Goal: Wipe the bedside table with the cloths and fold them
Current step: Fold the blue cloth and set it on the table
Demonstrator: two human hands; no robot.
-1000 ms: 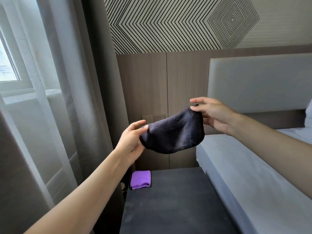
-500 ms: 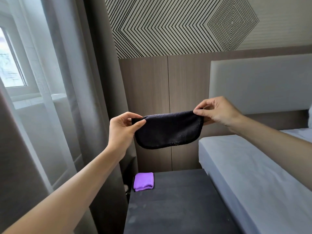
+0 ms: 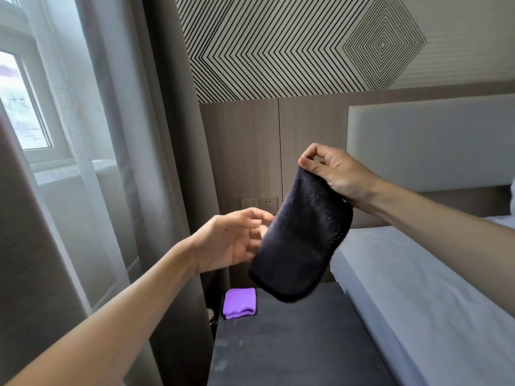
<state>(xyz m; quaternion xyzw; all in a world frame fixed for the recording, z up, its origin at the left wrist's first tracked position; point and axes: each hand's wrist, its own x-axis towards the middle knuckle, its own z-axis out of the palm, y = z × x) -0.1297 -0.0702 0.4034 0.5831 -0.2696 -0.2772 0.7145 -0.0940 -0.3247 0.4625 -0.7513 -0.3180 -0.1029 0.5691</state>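
Two bare arms reach forward from the bottom of the view, and the tabletop (image 3: 292, 355) lies low between them, dark and flat.

The left hand (image 3: 231, 240) is the nearer one. Its grip is spread, with the fingers loose and a little curled, palm turned toward the dark cloth (image 3: 303, 235). The fingertips are right at the cloth's left edge, and I cannot tell if they touch it. The wrist is bent up a bit and the forearm slopes up from the lower left.

The right hand (image 3: 334, 174) is higher and farther. Its grip is pinched on the top corner of the dark cloth, thumb and first finger pressed together on it, with the other fingers curled. That arm comes in from the right, over the bed (image 3: 418, 288).

The dark cloth hangs straight down below the right grip, folded over once, I think. Its long side runs up and down, leaning a little to the lower left. Its bottom end hangs free above the tabletop. So the loose bottom end lies below and just to the right of the left grip. I think the next fold needs the left hand to catch that low end and bring it up.

The purple cloth (image 3: 239, 303) sits folded on the far left corner of the tabletop, below the left grip.
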